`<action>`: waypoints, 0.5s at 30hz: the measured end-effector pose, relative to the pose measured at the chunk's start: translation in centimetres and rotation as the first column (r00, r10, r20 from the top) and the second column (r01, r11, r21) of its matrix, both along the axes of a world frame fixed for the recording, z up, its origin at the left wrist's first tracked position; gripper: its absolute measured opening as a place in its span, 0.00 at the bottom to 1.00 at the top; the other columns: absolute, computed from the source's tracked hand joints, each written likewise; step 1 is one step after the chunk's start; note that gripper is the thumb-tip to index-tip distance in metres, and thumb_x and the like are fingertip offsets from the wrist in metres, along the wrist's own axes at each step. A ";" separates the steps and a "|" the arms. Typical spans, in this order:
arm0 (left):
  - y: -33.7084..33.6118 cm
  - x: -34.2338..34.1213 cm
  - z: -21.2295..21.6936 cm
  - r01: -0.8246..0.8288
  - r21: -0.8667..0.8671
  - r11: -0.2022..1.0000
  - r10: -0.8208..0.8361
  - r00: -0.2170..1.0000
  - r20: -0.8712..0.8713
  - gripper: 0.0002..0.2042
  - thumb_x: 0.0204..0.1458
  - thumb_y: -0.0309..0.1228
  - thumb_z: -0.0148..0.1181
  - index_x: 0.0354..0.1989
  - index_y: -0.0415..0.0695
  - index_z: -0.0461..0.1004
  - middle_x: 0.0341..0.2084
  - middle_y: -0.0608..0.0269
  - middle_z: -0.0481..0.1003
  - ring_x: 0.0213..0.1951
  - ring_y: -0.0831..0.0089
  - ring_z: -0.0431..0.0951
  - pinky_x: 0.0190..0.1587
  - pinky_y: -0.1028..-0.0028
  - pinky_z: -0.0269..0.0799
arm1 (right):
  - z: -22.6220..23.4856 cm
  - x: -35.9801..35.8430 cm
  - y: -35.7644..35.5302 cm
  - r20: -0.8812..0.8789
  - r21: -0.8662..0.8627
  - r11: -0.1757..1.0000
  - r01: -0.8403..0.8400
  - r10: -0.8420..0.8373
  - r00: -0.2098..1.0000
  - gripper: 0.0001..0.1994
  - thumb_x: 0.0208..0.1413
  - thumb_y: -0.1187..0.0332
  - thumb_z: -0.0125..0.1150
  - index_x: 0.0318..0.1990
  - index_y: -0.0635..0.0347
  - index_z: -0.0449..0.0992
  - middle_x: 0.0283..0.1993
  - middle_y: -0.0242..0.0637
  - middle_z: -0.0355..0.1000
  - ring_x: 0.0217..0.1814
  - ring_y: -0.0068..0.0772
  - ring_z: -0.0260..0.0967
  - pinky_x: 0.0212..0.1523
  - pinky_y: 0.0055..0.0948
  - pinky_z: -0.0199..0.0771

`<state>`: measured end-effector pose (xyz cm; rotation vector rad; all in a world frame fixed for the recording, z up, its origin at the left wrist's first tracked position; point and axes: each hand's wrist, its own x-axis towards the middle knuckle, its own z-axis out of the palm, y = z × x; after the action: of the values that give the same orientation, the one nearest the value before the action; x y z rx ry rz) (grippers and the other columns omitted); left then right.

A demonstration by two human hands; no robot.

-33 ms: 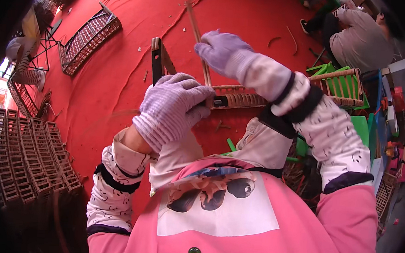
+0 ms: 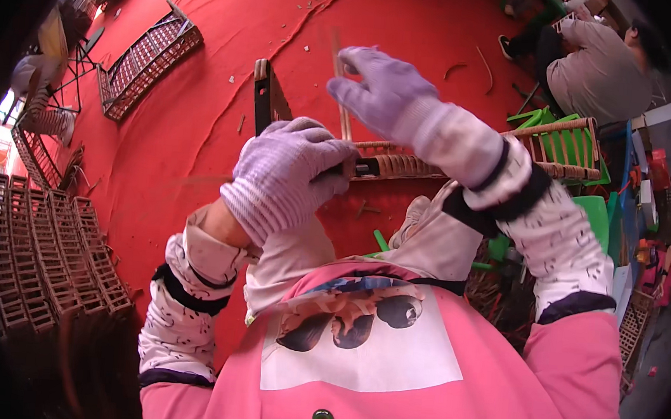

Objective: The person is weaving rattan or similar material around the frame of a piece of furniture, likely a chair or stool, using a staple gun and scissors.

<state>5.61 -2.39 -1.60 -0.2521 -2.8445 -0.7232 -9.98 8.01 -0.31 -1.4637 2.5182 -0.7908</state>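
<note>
My left hand (image 2: pixel 288 163), in a striped lilac glove, is wrapped round one end of a frame rail (image 2: pixel 405 166) bound with brown rattan-like strip. The part under its fingers is hidden. A black slotted bar (image 2: pixel 265 99) sticks up just beyond this hand. From the left hand's fingers a thin, pale brown strip (image 2: pixel 345 123) rises, its upper end blurred. My right hand (image 2: pixel 382 92), gloved in lilac too, is raised beside that strip. Its thumb and fingers are apart, and I see nothing gripped between them. Farther right, the frame ends in a slatted section (image 2: pixel 561 147).
Woven brown racks (image 2: pixel 147 60) lie at the far left, with stacked slatted pieces (image 2: pixel 52 256) nearer. A green plastic chair (image 2: pixel 598 216) stands at the right. A person (image 2: pixel 598 68) sits at the far right. Scraps of strip (image 2: pixel 484 68) litter the red floor covering.
My right hand has opened from its closed grip at the strip and shifted slightly right. The strip's upper end has swung a little right. My left hand stays on the rail.
</note>
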 end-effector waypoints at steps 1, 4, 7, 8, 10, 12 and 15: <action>-0.5 -0.1 0.2 0.034 -0.010 0.999 -0.034 0.999 -0.001 0.14 0.39 0.37 0.62 0.37 0.49 0.77 0.30 0.61 0.76 0.38 0.62 0.74 0.43 0.65 0.68 | 0.5 1.8 1.9 0.012 -0.204 0.977 -0.059 0.062 0.998 0.20 0.51 0.55 0.56 0.44 0.63 0.69 0.45 0.47 0.68 0.39 0.45 0.71 0.40 0.39 0.73; -1.1 -1.5 1.7 0.091 0.103 0.991 -0.108 0.979 0.174 0.16 0.37 0.42 0.65 0.35 0.50 0.78 0.24 0.58 0.75 0.32 0.60 0.76 0.37 0.65 0.70 | 0.5 4.9 5.7 -0.024 -0.262 0.937 -0.231 0.234 0.972 0.19 0.45 0.66 0.66 0.43 0.62 0.68 0.42 0.45 0.66 0.38 0.37 0.71 0.35 0.32 0.72; -1.9 -3.7 3.0 0.112 0.248 0.962 -0.234 0.809 0.540 0.14 0.35 0.38 0.64 0.33 0.50 0.79 0.20 0.60 0.75 0.25 0.65 0.74 0.31 0.68 0.69 | -1.9 5.2 6.6 -0.192 -0.302 0.889 -0.343 0.295 0.936 0.16 0.42 0.69 0.65 0.40 0.59 0.70 0.39 0.45 0.67 0.35 0.48 0.70 0.32 0.38 0.72; -2.0 -4.2 3.6 0.106 0.275 0.956 -0.253 0.773 0.581 0.13 0.35 0.36 0.63 0.32 0.50 0.79 0.19 0.62 0.74 0.23 0.68 0.73 0.30 0.69 0.69 | -2.2 4.9 6.6 -0.196 -0.285 0.883 -0.373 0.327 0.925 0.16 0.42 0.69 0.65 0.40 0.59 0.70 0.39 0.45 0.67 0.35 0.48 0.70 0.32 0.38 0.72; -4.3 -5.7 0.6 0.394 0.339 0.854 -0.508 0.769 0.388 0.09 0.40 0.27 0.59 0.30 0.40 0.78 0.19 0.62 0.73 0.21 0.72 0.69 0.27 0.74 0.67 | -2.2 5.3 6.1 -0.230 -0.343 0.863 -0.370 0.305 0.924 0.12 0.44 0.70 0.64 0.37 0.59 0.71 0.37 0.44 0.68 0.35 0.47 0.70 0.32 0.38 0.71; -4.7 -9.2 -2.9 0.397 0.086 0.914 -0.391 0.801 0.453 0.06 0.42 0.24 0.57 0.29 0.36 0.76 0.19 0.61 0.72 0.21 0.71 0.67 0.27 0.75 0.66 | -1.8 5.7 5.6 -0.216 -0.313 0.862 -0.399 0.344 0.914 0.11 0.45 0.70 0.63 0.37 0.59 0.73 0.35 0.44 0.70 0.34 0.47 0.70 0.31 0.38 0.71; -2.5 -7.7 2.1 0.598 -0.245 0.763 -0.466 0.772 0.433 0.08 0.42 0.24 0.57 0.32 0.39 0.76 0.23 0.60 0.75 0.25 0.68 0.73 0.29 0.72 0.69 | -1.2 5.2 5.8 -0.215 -0.259 0.900 -0.350 0.300 0.930 0.11 0.44 0.70 0.64 0.37 0.61 0.74 0.33 0.44 0.72 0.32 0.48 0.71 0.32 0.38 0.72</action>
<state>-2.11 -4.94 0.52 -1.1661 -3.2579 -0.3089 -4.80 13.80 -1.55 -2.0642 2.2363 -1.0494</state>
